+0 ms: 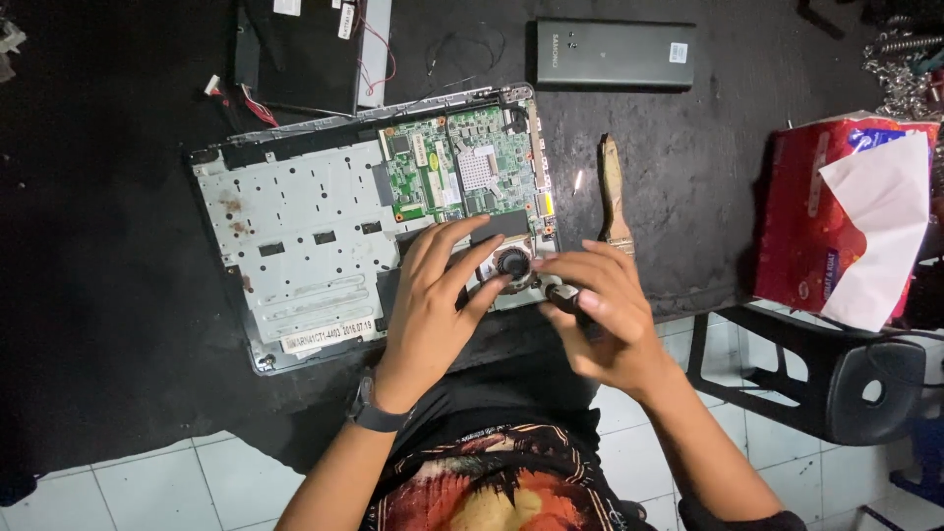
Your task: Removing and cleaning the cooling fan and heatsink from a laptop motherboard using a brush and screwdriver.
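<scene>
An opened laptop base [295, 226] lies on a black mat, its silver metal frame bare on the left and a green circuit board [462, 167] on the right. A small round cooling fan [512, 263] sits at the board's near corner. My left hand [433, 295] rests spread over the frame, fingertips touching the fan's left side. My right hand [600, 315] is curled around a dark screwdriver handle [562, 295], its tip pointing at the fan area. A dark band is on my left wrist.
A wooden-handled brush [614, 197] lies right of the laptop. A dark rectangular battery pack [615, 54] is at the back, a detached panel with red wires [295, 49] at back left. A red tissue pack [846, 216] sits on a black stool [816, 364] to the right.
</scene>
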